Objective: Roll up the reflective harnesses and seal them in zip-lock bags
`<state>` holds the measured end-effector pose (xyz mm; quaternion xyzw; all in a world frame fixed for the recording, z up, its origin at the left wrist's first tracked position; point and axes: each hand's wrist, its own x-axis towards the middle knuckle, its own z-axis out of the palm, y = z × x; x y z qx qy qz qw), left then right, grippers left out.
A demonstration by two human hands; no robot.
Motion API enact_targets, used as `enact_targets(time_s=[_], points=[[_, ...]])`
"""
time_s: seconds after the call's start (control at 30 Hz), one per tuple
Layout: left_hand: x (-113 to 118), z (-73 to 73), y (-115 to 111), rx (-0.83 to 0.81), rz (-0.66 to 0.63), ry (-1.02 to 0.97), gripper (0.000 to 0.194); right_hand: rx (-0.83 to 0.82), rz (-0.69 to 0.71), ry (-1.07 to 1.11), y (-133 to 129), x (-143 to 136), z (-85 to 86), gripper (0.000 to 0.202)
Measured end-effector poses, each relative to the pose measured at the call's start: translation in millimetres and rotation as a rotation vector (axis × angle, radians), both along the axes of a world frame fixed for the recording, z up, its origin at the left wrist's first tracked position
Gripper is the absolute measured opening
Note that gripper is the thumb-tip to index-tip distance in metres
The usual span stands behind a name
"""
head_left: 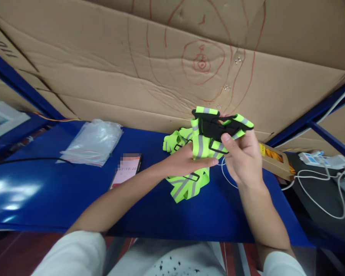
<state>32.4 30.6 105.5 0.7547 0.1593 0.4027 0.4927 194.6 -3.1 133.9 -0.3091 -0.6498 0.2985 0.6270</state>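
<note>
A yellow-green reflective strap harness [200,147] with grey stripes and black buckles is bunched up in front of me. My right hand [243,153] grips its black plastic piece [211,128], the thumb pressed on the near side. My left hand [189,160] is under and beside the bright straps, its thumb stretched toward the right hand; the other fingers are hidden behind the straps. More of the harness hangs below and behind the left wrist, down to the blue table [149,218].
Left of the harness, a phone [125,170] and clear plastic bags [93,142] lie on the table. Cardboard [103,73] with red rings stands behind. On the right are an open box [276,161] and white cables [319,176].
</note>
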Motion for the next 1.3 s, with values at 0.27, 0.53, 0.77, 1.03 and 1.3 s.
enact_targets(time_s=[0.27,0.53,0.77,1.03,1.3], points=[[3,-3.6,-7,-0.651,-0.324,-0.066,0.032,-0.082,0.105,-0.09,1,18,3.2,0.033],[2,-3.5,-10,-0.816,-0.721,-0.177,0.038,0.365,-0.079,-0.376,-13,31,23.7,0.035],[-7,6.9,-11,-0.714,-0.609,-0.209,0.091,0.569,-0.099,-0.66,-10,41,22.2,0.052],[0,4.4,-3,-0.897,-0.373,-0.174,0.057,0.091,0.348,-0.82,-1,73,35.3,0.057],[1,4.0,-13,-0.686,-0.043,-0.022,0.047,-0.148,0.192,-0.657,9,46,17.4,0.054]])
